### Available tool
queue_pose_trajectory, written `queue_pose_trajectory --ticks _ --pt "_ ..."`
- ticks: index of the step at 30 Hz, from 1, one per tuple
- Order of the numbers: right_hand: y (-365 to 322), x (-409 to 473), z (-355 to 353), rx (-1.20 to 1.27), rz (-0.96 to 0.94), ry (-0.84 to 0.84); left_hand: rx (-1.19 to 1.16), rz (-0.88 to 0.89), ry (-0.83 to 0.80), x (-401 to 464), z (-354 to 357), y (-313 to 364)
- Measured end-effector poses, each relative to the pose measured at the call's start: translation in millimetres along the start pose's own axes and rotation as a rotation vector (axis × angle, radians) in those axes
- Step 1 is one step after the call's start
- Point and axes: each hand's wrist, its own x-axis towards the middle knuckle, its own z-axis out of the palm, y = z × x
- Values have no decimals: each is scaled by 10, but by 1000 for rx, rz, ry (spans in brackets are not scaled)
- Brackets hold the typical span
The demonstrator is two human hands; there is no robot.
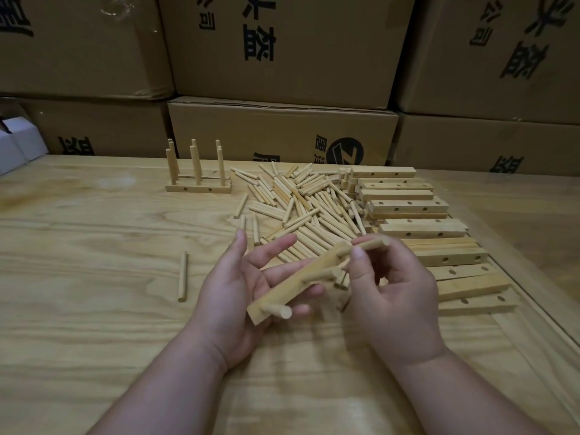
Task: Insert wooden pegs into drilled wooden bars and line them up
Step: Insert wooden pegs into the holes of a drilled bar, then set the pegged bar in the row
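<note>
My left hand [233,293] holds a drilled wooden bar [292,285] tilted above the table, with one peg [281,310] sticking out of its near end and another at its middle. My right hand [392,296] pinches a peg [372,244] at the bar's far end. A heap of loose pegs [301,205] lies behind the hands. Drilled bars [408,208] are stacked to the right. At the back left stand finished bars [198,185] lined up with upright pegs.
A single peg [182,276] lies on the wooden table [94,309] left of my hands. Cardboard boxes [282,133] form a wall behind the table. A small white box [15,146] sits at the far left edge.
</note>
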Motion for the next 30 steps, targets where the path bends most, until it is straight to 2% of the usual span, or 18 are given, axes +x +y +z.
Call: queue_pose_trajectory --ticks 4,8,11,14,16,23,30 --pt "-51 -16 -53 -90 9 9 -87 5 -33 -13 -20 16" --pt "-97 4 -70 -202 121 -7 -110 37 -14 -5 -22 25" --pt "-133 91 -42 -234 207 -48 -160 56 60 24 -31 20" --pt "-195 267 114 -262 240 -117 -244 105 202 65 -40 12" --pt "-220 456 305 -322 262 -188 -299 124 284 87 -27 34" --pt "-120 1266 1291 -460 345 -419 -273 75 339 139 -26 55" --pt "83 1633 2094 -447 471 -622 -265 -10 268 186 -58 90"
